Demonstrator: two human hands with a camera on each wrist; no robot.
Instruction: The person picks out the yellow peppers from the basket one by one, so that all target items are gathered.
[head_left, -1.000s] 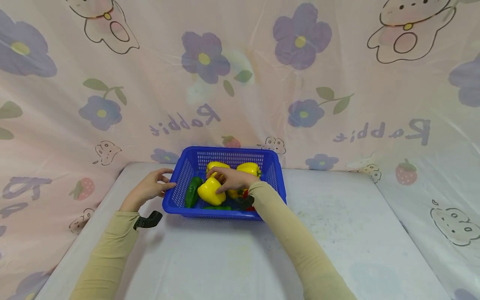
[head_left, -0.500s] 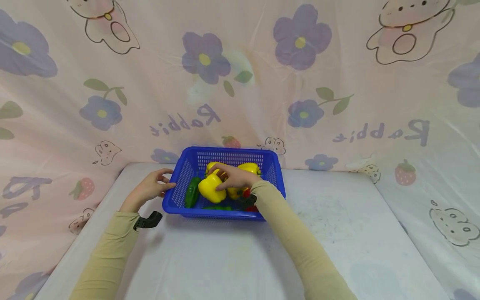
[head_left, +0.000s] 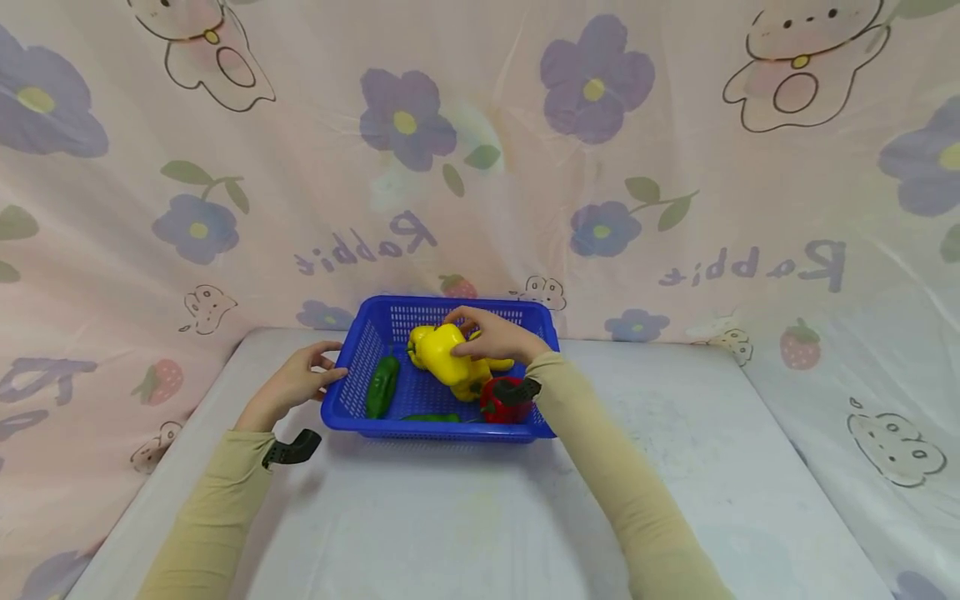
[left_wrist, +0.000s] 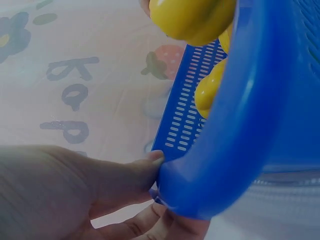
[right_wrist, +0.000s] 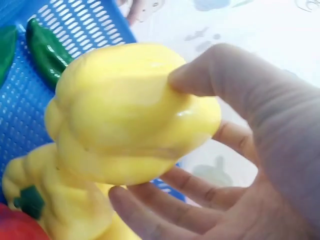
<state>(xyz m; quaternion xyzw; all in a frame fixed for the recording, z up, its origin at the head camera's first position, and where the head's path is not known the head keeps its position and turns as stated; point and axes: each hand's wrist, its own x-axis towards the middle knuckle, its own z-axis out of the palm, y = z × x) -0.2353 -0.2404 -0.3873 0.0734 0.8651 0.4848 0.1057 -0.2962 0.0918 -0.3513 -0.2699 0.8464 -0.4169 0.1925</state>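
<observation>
A blue slotted plastic basket point(head_left: 450, 429) stands at the back of the table. My left hand point(head_left: 294, 379) grips its left rim, the thumb point(left_wrist: 137, 172) on the edge and the fingers beneath, as the left wrist view shows. Over the basket, my right hand point(head_left: 501, 336) holds a yellow bell pepper point(head_left: 442, 354), thumb on one side and fingertips under the other. In the right wrist view this pepper point(right_wrist: 130, 110) overlaps another yellow bell pepper point(right_wrist: 70, 205) below it. A red bell pepper point(head_left: 493, 408) lies in the basket's front right, partly behind the wrist camera.
Inside the basket, a long green pepper point(head_left: 383, 387) lies at the left and another point(head_left: 431, 418) along the front wall. One more yellow bell pepper point(head_left: 417, 343) is at the back left. A printed cloth point(head_left: 480, 167) hangs right behind the basket; a white table surface point(head_left: 450, 517) extends in front.
My right hand has moved the yellow bell pepper up, back and to the right, uncovering the basket floor and more of the red bell pepper. The left hand keeps its place on the rim.
</observation>
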